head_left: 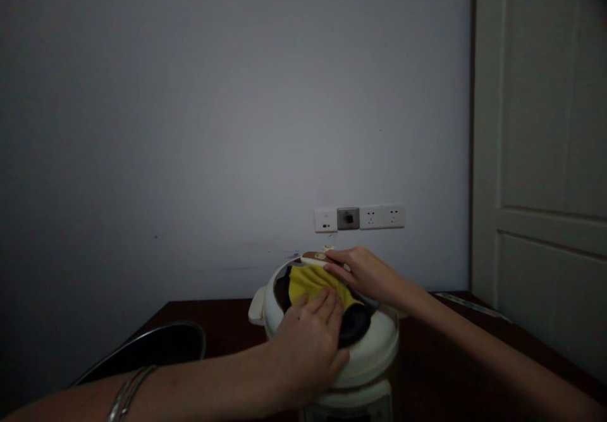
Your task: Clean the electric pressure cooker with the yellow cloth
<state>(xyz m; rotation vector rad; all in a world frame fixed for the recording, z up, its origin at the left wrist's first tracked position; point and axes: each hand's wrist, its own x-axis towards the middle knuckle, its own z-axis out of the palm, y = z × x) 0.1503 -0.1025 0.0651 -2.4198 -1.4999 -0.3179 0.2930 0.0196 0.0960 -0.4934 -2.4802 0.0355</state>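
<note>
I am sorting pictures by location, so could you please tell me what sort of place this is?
Probably a room in a home, judging by what looks like a white cooker, wall sockets behind it and a panelled door.

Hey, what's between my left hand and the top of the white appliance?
A yellow cloth: the head view shows it spread over the top of the white appliance, under your left hand.
</note>
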